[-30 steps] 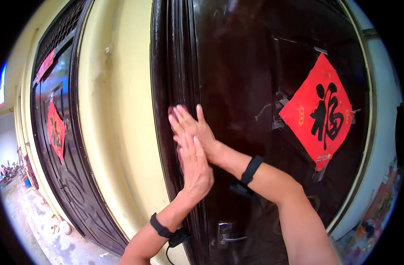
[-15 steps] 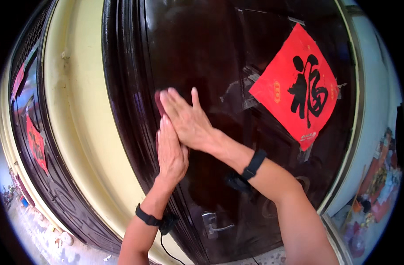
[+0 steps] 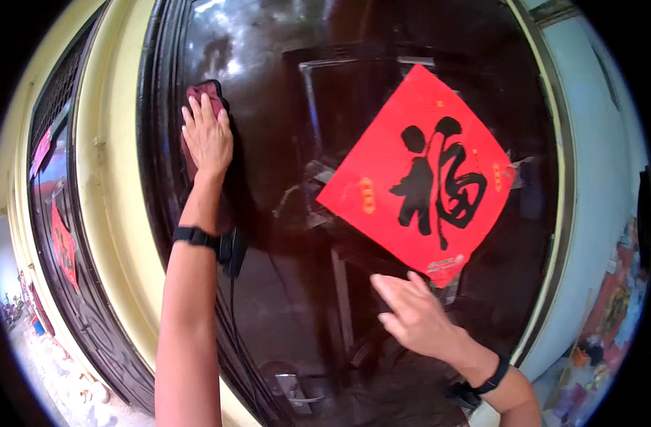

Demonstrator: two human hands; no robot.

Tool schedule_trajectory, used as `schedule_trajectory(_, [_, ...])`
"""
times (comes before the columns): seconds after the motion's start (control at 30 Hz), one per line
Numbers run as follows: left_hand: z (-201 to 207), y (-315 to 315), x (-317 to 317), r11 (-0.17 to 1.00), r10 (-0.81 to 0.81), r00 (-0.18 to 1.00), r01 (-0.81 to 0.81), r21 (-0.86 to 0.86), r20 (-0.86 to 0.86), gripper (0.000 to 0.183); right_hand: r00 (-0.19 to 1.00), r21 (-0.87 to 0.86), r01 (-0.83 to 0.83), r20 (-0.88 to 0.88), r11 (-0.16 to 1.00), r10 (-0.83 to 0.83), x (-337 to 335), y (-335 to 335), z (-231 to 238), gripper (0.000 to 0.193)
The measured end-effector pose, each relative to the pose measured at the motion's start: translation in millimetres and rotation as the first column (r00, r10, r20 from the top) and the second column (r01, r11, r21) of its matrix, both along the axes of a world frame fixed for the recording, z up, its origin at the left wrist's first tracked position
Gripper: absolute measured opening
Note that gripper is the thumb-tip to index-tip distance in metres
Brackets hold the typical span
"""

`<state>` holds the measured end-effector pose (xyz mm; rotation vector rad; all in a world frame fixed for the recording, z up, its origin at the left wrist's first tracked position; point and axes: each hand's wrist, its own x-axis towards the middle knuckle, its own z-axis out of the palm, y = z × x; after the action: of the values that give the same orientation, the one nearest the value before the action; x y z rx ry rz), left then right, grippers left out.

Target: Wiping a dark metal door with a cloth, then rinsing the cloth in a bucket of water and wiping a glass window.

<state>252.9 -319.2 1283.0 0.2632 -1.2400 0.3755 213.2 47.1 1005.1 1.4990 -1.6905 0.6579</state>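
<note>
A folded maroon cloth (image 3: 207, 92) lies against the upper left part of a glossy dark brown door (image 3: 268, 142). Pressing it to the door is my left hand (image 3: 210, 142), its fingers stretched over the cloth and pointing up. My right hand (image 3: 419, 322) holds nothing, its fingers apart, just below the lower tip of a red diamond-shaped paper (image 3: 382, 160) with a large black painted character. From this view I cannot tell whether that hand touches the door.
A metal lever handle (image 3: 295, 393) sits low on the door. Torn tape pieces (image 3: 318, 178) cling around the red paper. To the left are a cream wall (image 3: 115, 178) and another dark door (image 3: 91, 285) with red papers. Cluttered items (image 3: 603, 320) stand at the far right.
My left hand has moved up the door with the cloth. My right hand has left the cloth and come down to the right, below the red paper. The view has shifted.
</note>
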Motion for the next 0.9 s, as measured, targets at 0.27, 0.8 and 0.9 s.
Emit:
schedule_trajectory(0.27, [-41.5,197.1,-137.6,0.944,-0.174,0.956,0.23,-0.237,0.237,0.054,0.995,-0.183,0.058,-0.07,0.981,-0.072,-71.7,70.3,68.5,0.054])
schedule_trajectory(0.8, [60.8,143.2,-90.5,0.953,0.028,0.957,0.061,-0.296,0.288,0.05,0.827,-0.538,0.007,-0.471,0.843,-0.307,-109.1,-58.8,315.8,0.039])
schedule_trajectory(0.9, [75.0,89.0,-63.7,0.979,0.07,0.985,-0.037,-0.199,0.158,0.051,0.793,-0.506,-0.016,-0.531,0.862,-0.298,-97.7,-97.3,334.1,0.042])
